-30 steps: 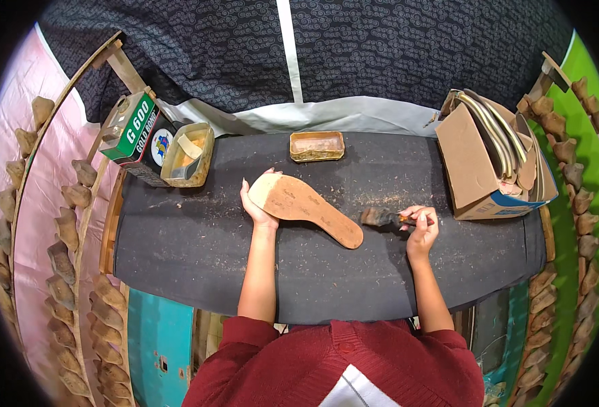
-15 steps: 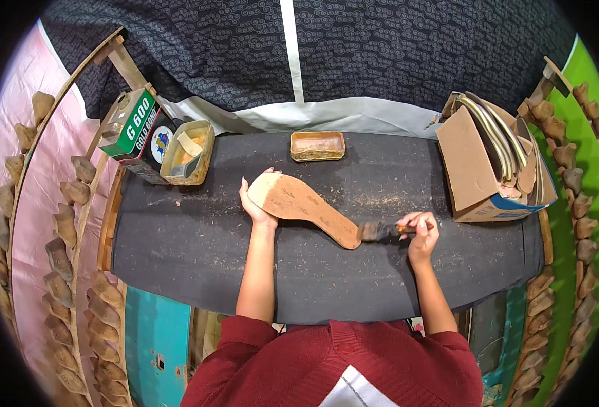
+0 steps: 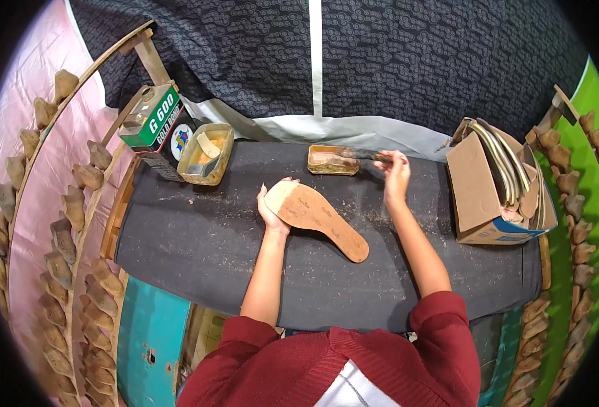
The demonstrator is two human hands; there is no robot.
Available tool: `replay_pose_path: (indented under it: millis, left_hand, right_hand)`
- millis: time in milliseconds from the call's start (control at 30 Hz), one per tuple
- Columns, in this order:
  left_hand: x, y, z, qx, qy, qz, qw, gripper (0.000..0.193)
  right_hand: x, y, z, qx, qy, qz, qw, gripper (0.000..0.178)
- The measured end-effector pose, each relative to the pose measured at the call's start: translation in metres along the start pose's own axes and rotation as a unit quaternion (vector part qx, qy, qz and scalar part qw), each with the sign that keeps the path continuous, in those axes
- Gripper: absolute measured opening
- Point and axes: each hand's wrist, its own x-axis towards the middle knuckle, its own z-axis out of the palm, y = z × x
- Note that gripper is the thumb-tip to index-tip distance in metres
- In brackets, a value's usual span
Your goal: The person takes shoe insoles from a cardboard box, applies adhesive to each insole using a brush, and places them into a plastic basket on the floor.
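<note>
Metal can (image 3: 151, 125) at left: big white lettering on green and dark panels, round emblem; insole (image 3: 321, 218) has small dark print, too small to read. Insole is above mid-table (image 3: 353, 298), long axis diagonal, broad pale end up-left, narrow end down-right; left hand (image 3: 273, 216) cups broad end, right hand (image 3: 396, 175) pinches brush (image 3: 368, 155), bristles at tray (image 3: 315, 162).

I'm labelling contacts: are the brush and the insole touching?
Apart. The head view shows dark cloth between the brush and the insole.
</note>
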Motion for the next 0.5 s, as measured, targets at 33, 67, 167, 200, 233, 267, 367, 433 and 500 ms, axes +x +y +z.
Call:
replay_pose_path:
  millis: [33, 67, 167, 200, 233, 267, 367, 433, 500]
  left_hand:
    - [0.001, -0.001, 0.000, -0.001, -0.003, 0.003, 1.000, 0.057]
    - [0.001, -0.002, -0.001, -0.013, -0.007, -0.002, 1.000, 0.057]
    - [0.004, 0.000, -0.005, -0.028, -0.012, 0.000, 1.000, 0.057]
    - [0.002, 0.001, -0.005, -0.032, -0.011, 0.001, 0.999, 0.057]
    - [0.002, 0.002, -0.004, -0.031, -0.005, 0.006, 0.999, 0.056]
    - [0.002, 0.003, -0.004, -0.031, -0.007, 0.010, 0.999, 0.056]
    - [0.003, 0.004, -0.005, -0.039, -0.010, 0.012, 0.999, 0.056]
    - [0.006, 0.003, -0.006, -0.049, -0.005, 0.010, 0.999, 0.055]
    - [0.007, 0.002, -0.008, -0.061, -0.016, 0.009, 0.998, 0.054]
  right_hand:
    - [0.004, 0.010, 0.004, -0.014, -0.022, -0.010, 1.000, 0.023]
    - [0.009, 0.019, 0.005, -0.029, -0.044, -0.021, 0.998, 0.022]
    - [0.012, 0.037, 0.012, -0.075, -0.084, -0.018, 0.993, 0.021]
    - [0.012, 0.041, 0.015, -0.075, -0.091, -0.018, 0.993, 0.020]
    - [0.013, 0.043, 0.015, -0.073, -0.095, -0.020, 0.993, 0.020]
    - [0.016, 0.043, 0.014, -0.086, -0.101, -0.021, 0.991, 0.019]
    - [0.017, 0.041, 0.011, -0.110, -0.099, -0.004, 0.989, 0.022]
    - [0.016, 0.037, 0.006, -0.122, -0.095, 0.034, 0.987, 0.037]
    - [0.010, 0.029, -0.001, -0.120, -0.093, 0.084, 0.985, 0.041]
